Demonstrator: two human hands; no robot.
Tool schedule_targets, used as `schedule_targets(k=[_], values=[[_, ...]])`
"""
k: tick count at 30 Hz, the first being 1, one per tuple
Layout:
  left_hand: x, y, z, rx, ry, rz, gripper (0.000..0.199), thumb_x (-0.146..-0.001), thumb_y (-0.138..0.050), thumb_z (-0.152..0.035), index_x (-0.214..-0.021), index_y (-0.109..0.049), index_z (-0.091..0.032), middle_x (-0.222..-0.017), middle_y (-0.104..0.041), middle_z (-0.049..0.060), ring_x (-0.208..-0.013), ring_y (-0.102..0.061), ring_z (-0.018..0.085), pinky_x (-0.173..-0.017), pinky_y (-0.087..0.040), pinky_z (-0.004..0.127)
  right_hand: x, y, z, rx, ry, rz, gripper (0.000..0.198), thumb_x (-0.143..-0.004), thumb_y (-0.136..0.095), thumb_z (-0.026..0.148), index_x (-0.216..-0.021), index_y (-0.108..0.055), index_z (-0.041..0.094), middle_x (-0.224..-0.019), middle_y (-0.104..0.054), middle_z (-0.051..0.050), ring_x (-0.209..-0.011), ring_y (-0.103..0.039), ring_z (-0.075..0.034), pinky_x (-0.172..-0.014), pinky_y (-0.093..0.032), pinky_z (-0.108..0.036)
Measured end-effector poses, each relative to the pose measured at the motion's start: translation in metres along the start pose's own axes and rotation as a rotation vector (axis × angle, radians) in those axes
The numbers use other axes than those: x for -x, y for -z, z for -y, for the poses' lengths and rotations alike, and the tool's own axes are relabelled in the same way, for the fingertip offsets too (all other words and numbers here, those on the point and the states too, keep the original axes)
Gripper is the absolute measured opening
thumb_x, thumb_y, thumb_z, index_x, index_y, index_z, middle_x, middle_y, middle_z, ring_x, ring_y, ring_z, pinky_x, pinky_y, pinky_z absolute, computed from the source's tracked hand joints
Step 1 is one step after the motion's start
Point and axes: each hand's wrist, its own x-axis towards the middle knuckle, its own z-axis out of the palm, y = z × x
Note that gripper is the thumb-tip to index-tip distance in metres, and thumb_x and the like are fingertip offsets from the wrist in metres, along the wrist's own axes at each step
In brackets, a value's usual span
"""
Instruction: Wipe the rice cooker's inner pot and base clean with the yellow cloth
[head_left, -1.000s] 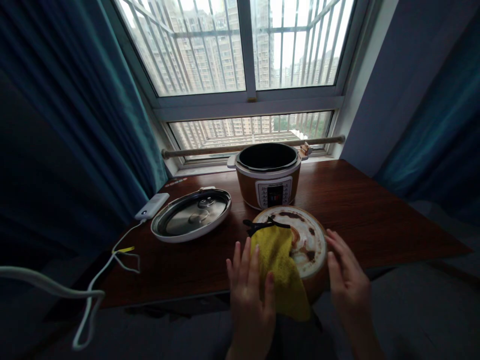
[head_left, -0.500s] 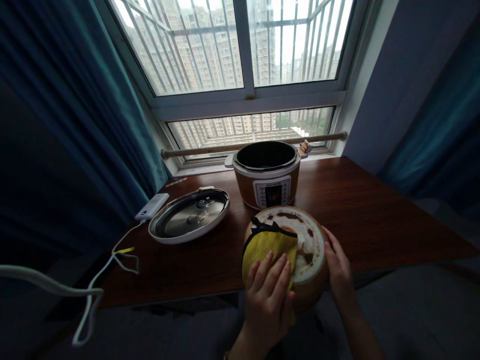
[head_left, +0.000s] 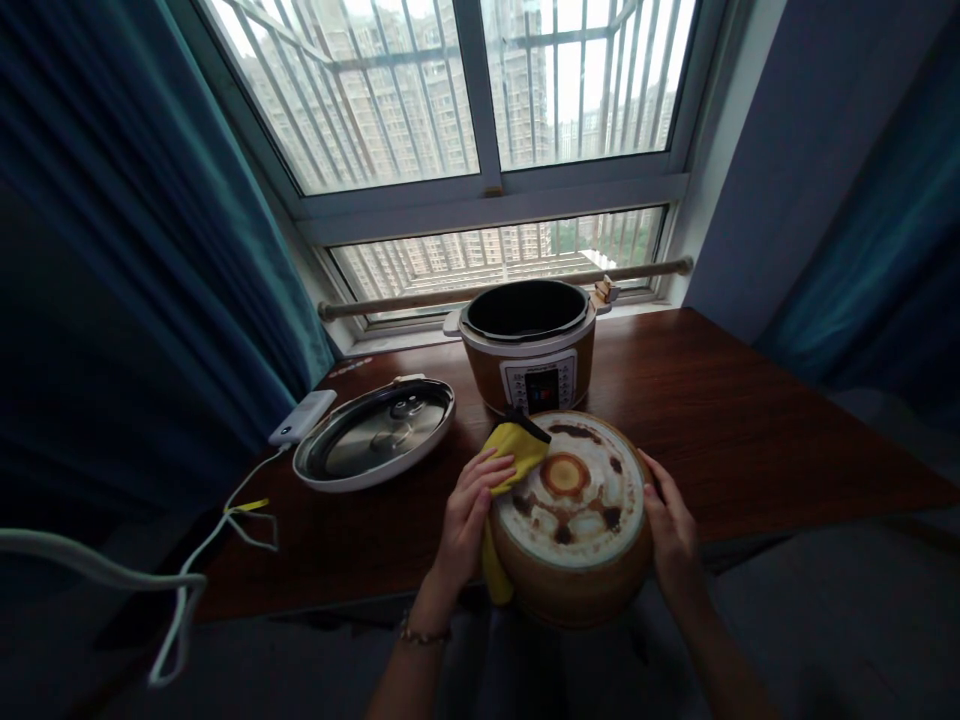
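A brownish inner pot [head_left: 574, 500] is held at the table's front edge with its round base facing up. Its whitish base shows dark brown stains and a ring in the middle. My left hand [head_left: 466, 510] presses a yellow cloth [head_left: 523, 452] with black edging against the pot's left side; part of the cloth hangs below. At the pot's right rim, my right hand [head_left: 670, 515] grips the side, thumb toward the base. Just behind the pot stands an electric pressure cooker [head_left: 484, 368], lidless, with a dark interior and a front control panel.
An upturned lid [head_left: 375, 440] lies left of the cooker on the brown wooden table [head_left: 720, 420]. Beside it, a white power bank [head_left: 304, 416] has a white cable [head_left: 187, 560] running off the left edge. A barred window and blue curtains stand behind.
My left hand has slid the cloth from across the base to the pot's left side, uncovering the central ring. My right hand keeps its hold on the right side.
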Motion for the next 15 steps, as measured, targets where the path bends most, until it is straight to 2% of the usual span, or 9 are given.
schedule_targets(k=[3,9,12,15], values=[[-0.028,0.003,0.007,0.198,0.108,0.045,0.04,-0.092,-0.034,-0.035,-0.104,-0.067,-0.017,-0.124,-0.058,0.009,-0.123,-0.045,0.026,-0.108,-0.026,0.048,0.0,-0.001,0.0,-0.012,0.006,0.002,0.052,-0.084,-0.043,0.047,-0.126,-0.05,0.017,-0.128,-0.053,-0.011,-0.118,-0.047,-0.027,-0.1,-0.035,-0.043],[-0.077,0.003,0.016,0.378,0.196,0.295,0.032,-0.087,-0.044,-0.033,-0.097,-0.07,-0.018,-0.127,-0.056,0.008,-0.123,-0.046,0.028,-0.108,-0.029,0.045,-0.002,-0.006,0.0,0.026,0.051,-0.038,0.051,-0.085,-0.041,0.047,-0.126,-0.047,0.017,-0.124,-0.055,-0.011,-0.113,-0.05,-0.026,-0.096,-0.037,-0.042],[-0.091,-0.003,0.026,0.603,0.373,0.264,0.026,-0.083,-0.051,-0.029,-0.094,-0.071,-0.017,-0.126,-0.057,0.008,-0.123,-0.047,0.026,-0.108,-0.03,0.043,-0.003,-0.008,-0.001,0.051,0.063,-0.072,0.051,-0.085,-0.042,0.046,-0.126,-0.046,0.016,-0.125,-0.054,-0.013,-0.112,-0.05,-0.027,-0.095,-0.037,-0.043],[-0.093,-0.014,0.037,0.818,0.592,0.212,0.027,-0.082,-0.052,-0.031,-0.098,-0.068,-0.018,-0.114,-0.064,0.007,-0.113,-0.055,0.025,-0.101,-0.039,0.043,-0.004,-0.01,-0.002,0.051,0.068,-0.091,0.05,-0.085,-0.042,0.046,-0.125,-0.047,0.017,-0.124,-0.054,-0.012,-0.112,-0.05,-0.027,-0.095,-0.037,-0.044]])
